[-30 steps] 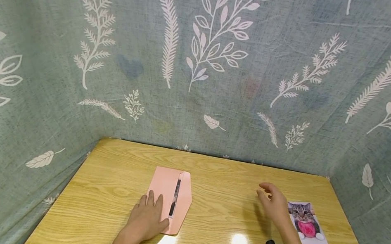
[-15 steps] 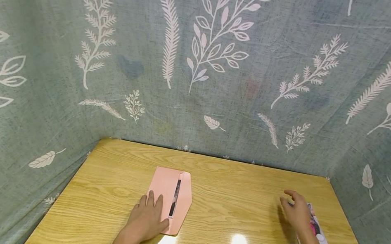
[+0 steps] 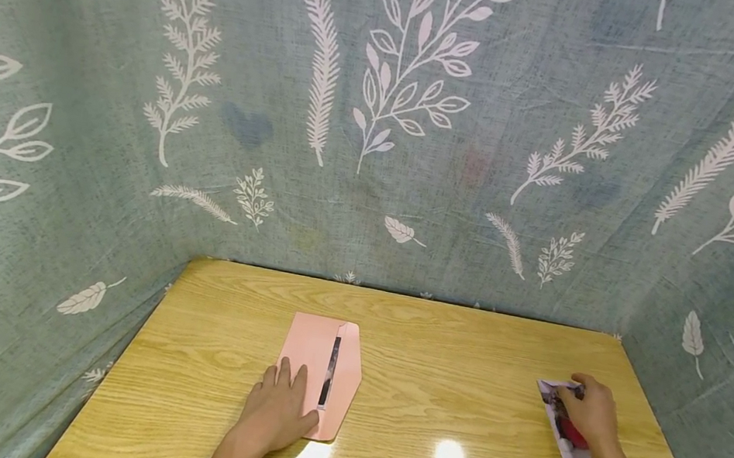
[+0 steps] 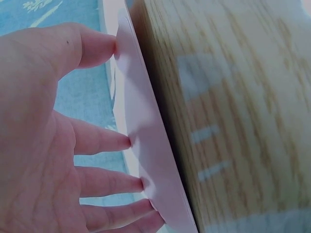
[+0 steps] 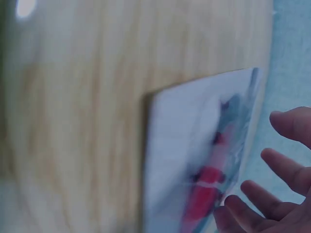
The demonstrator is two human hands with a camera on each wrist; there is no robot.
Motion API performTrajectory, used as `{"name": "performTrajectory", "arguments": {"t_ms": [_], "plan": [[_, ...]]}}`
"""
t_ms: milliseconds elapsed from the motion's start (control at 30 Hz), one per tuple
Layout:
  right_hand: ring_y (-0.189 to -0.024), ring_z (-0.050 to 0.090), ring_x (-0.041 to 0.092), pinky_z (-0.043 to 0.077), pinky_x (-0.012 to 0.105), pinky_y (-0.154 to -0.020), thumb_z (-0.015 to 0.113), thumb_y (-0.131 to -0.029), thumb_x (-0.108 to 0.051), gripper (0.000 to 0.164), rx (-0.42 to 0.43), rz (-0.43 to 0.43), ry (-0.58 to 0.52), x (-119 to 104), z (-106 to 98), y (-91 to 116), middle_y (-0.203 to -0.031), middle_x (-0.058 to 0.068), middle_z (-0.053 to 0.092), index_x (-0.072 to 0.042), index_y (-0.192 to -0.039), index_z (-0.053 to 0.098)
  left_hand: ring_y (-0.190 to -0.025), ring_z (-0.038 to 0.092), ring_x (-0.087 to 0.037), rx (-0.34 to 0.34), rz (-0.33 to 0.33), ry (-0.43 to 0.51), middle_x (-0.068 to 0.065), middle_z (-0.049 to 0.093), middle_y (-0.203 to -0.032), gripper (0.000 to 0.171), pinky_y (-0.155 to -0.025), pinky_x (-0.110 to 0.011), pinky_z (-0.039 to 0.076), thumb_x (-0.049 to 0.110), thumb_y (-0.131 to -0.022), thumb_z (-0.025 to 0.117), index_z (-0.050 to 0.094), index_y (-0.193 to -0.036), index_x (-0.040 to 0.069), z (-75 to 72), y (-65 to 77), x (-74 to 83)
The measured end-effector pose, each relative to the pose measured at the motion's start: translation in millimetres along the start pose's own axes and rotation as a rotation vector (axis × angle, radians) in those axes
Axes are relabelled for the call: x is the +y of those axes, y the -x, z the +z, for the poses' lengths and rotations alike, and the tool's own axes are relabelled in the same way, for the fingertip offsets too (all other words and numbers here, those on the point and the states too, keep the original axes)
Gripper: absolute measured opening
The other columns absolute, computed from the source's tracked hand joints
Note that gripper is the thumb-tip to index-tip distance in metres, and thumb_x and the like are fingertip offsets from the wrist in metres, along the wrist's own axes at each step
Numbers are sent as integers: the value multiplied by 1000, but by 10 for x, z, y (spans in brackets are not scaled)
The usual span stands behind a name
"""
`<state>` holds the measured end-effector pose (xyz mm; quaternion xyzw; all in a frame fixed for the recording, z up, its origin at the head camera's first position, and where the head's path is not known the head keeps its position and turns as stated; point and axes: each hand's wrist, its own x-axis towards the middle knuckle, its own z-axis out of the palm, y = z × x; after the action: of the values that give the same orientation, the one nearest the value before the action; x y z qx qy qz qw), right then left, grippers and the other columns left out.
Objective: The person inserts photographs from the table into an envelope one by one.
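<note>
A pink envelope (image 3: 310,346) lies on the wooden table in the head view, a dark strip of a picture showing through its slit. My left hand (image 3: 271,407) rests on its lower left part with fingers spread; the left wrist view has the fingertips (image 4: 124,141) touching the pink paper. To the right, a cat photo card (image 3: 554,423) is partly covered by my right hand (image 3: 594,417). In the right wrist view, loosely bent fingers (image 5: 260,199) hover by the blurred card's edge, the lower ones overlapping it. The thumb stays apart from the card.
The wooden table (image 3: 430,379) extends between the envelope and the card. A grey-green leaf-patterned cloth (image 3: 315,198) hangs behind the table and along both sides. Bright reflections mark the front of the tabletop.
My right hand has moved right and down onto the cat photo card, which has shifted slightly left. The left hand and envelope have kept their places.
</note>
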<state>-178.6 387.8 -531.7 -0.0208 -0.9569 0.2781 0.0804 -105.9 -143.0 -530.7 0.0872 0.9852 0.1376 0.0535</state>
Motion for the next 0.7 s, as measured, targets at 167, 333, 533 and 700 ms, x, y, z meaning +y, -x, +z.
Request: {"name": "performTrajectory", "arguments": {"t_ms": [167,333,533,700], "plan": [[-105,46,64,38,70,-85,61,-94,-13,47,11,68,41,78,-11,-12,-114,46,51,20,-125,50,-135,32,-57,0,-3,-1,-40,32,-148,81,-103,-66,35,47,-89,63,44,-147,-5,-6,1,-2],[-108,41,66,33,73,-88,59,-94,-15,49,-3,107,57,102,-37,-27,-116,47,48,19,-128,47,-135,32,-56,-4,-5,-5,-39,32,-149,81,-103,-65,34,48,-89,63,44,-147,-5,-3,-5,-4],[-112,35,70,34,76,-85,56,-95,-21,54,-42,215,121,122,-106,-48,-125,49,39,15,-133,42,-135,32,-56,-4,-6,-1,-39,32,-148,80,-104,-65,34,47,-89,63,44,-147,-5,-2,-4,-2],[-116,27,73,33,79,-83,53,-97,-33,66,-135,305,113,151,-200,-64,-133,50,28,14,-139,34,-135,32,-56,1,-7,3,-39,32,-148,80,-104,-65,34,47,-89,63,44,-147,-5,-10,3,5]]}}
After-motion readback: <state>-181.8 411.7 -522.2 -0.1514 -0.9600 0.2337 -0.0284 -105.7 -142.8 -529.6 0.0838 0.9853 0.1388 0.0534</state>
